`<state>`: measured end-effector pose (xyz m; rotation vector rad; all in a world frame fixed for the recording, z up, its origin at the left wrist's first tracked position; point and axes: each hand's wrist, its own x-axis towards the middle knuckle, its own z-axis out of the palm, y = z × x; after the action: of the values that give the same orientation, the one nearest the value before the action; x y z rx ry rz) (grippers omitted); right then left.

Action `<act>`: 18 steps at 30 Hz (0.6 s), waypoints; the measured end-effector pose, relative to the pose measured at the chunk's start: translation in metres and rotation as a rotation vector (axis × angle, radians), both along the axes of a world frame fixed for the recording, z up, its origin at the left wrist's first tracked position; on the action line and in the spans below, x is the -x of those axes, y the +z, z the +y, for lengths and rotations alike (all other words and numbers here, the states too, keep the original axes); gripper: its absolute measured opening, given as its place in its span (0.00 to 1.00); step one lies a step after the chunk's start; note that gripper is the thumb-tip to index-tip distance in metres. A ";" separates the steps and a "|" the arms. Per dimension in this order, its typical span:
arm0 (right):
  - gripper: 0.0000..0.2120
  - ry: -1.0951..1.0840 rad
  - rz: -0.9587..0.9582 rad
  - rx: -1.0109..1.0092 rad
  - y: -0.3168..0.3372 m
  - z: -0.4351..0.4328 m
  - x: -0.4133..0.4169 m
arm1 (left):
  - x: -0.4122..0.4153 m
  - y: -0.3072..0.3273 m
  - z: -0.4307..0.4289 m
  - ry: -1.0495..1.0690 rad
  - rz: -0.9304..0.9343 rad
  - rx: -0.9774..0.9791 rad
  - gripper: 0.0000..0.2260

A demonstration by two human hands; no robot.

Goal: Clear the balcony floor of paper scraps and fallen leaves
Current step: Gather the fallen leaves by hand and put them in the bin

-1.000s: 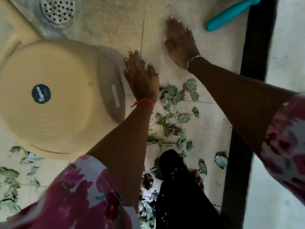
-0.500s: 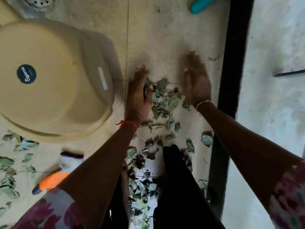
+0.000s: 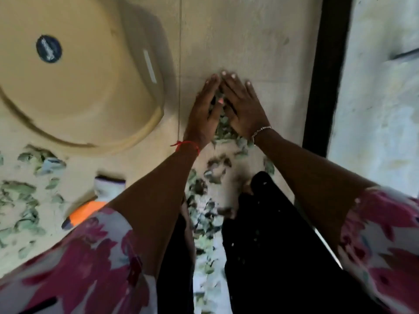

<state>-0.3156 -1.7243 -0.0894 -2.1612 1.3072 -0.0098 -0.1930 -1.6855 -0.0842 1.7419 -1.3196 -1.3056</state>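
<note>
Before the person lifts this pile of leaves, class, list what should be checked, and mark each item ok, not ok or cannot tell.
1. Hands enclose pile: left hand and right hand flank the leaf pile, fingertips meeting: ok.
2. Pile complete: stray leaves lie nearer the person: not ok.
3. Container ready: yellow tub lies upside down: not ok.
4. Left side cleared: scattered leaves lie there: not ok.
5. Paper scraps caught in pile: cannot tell.

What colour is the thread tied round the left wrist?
Red: a thin thread just behind the left hand, seen best in the head view.
</note>
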 end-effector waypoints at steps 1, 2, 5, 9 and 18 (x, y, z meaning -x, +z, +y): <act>0.24 0.002 -0.002 -0.084 0.009 0.015 -0.002 | -0.001 0.010 0.018 0.000 0.048 -0.056 0.24; 0.24 -0.002 -0.011 -0.169 0.011 0.018 -0.003 | 0.000 0.015 0.021 0.002 0.089 -0.118 0.24; 0.21 -0.044 -0.079 -0.432 0.056 0.062 -0.004 | -0.020 0.056 0.066 -0.007 0.092 -0.264 0.21; 0.20 -0.242 -0.167 -0.413 0.100 0.106 0.010 | -0.035 0.098 0.110 -0.063 0.088 -0.313 0.24; 0.22 -0.526 -0.235 -0.313 0.132 0.182 0.046 | -0.024 0.143 0.166 -0.135 0.063 -0.292 0.21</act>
<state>-0.3620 -1.5419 0.0426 -1.4650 1.5777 -0.2452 -0.1690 -1.5194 0.0585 1.8096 -1.2801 -1.6859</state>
